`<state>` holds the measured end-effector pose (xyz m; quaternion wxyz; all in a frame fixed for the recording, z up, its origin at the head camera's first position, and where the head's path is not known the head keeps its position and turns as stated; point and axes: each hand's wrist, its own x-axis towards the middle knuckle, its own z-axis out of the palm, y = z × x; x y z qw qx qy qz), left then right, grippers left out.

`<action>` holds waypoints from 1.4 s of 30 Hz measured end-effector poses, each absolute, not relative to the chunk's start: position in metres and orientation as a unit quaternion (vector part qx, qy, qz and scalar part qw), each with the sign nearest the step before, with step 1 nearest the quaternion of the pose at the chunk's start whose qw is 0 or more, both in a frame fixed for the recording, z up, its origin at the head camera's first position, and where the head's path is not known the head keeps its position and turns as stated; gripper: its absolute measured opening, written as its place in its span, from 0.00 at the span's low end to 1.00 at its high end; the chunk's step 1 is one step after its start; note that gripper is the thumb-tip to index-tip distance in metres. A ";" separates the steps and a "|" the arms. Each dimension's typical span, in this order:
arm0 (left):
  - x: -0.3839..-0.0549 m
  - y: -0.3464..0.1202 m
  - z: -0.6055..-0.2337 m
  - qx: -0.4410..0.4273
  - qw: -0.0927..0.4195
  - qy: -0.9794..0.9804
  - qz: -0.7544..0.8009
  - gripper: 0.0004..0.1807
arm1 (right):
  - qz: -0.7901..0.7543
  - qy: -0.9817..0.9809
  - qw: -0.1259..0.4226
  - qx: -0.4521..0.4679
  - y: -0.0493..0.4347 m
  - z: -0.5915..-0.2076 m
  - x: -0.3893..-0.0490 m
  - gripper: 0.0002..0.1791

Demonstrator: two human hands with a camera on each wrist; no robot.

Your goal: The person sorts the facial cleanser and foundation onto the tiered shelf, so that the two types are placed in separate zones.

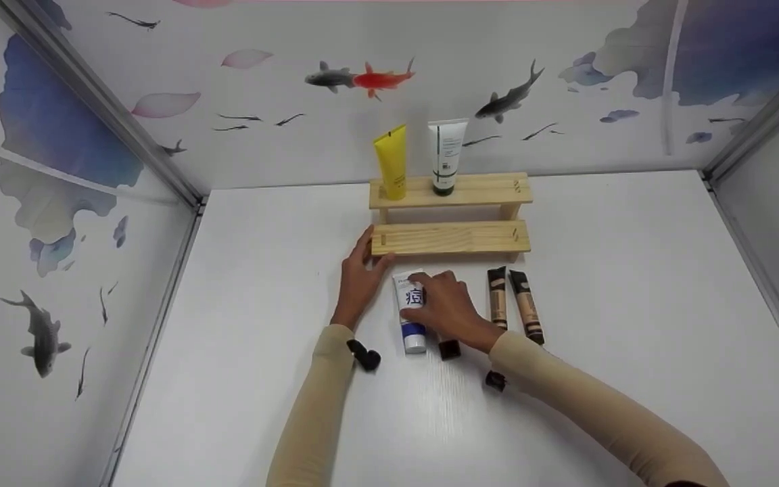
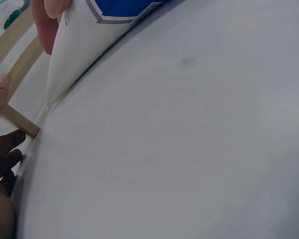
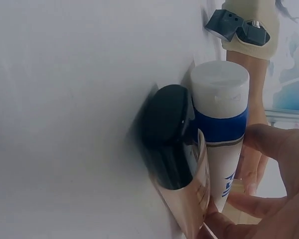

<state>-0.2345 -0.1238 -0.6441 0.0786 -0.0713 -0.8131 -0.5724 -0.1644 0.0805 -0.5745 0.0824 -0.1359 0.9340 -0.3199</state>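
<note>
My right hand (image 1: 454, 308) grips a white squeeze tube with a blue band (image 1: 414, 331) lying in front of the rack, thumb on one side and fingers on the other. In the right wrist view its white cap (image 3: 219, 84) is beside the black cap (image 3: 165, 127) of a tan tube (image 3: 184, 206), which my hand mostly hides in the head view. My left hand (image 1: 360, 284) holds the left end of the two-tier wooden rack (image 1: 454, 238). Its thumb (image 2: 0, 92) touches the front edge, with other fingers (image 2: 9, 159) lower beside a leg.
On the upper tier stand a yellow tube (image 1: 391, 162) and a white tube with a dark cap (image 1: 447, 159). Two tan tubes with black ends (image 1: 498, 297) lie right of my right hand. Patterned panels (image 1: 261, 88) enclose the white table (image 1: 241, 379) at the back and sides.
</note>
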 end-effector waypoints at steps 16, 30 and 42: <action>-0.233 -0.121 -0.642 -0.068 0.074 -0.805 -0.585 0.44 | -0.432 0.894 0.108 -0.051 0.078 -0.582 -0.180 0.17; -0.233 -0.124 -0.643 -0.062 0.067 -0.815 -0.572 0.45 | -0.481 0.863 0.151 0.011 0.080 -0.576 -0.187 0.25; -0.233 -0.125 -0.644 -0.069 0.057 -0.801 -0.592 0.44 | -0.565 0.808 0.163 0.040 0.095 -0.560 -0.185 0.26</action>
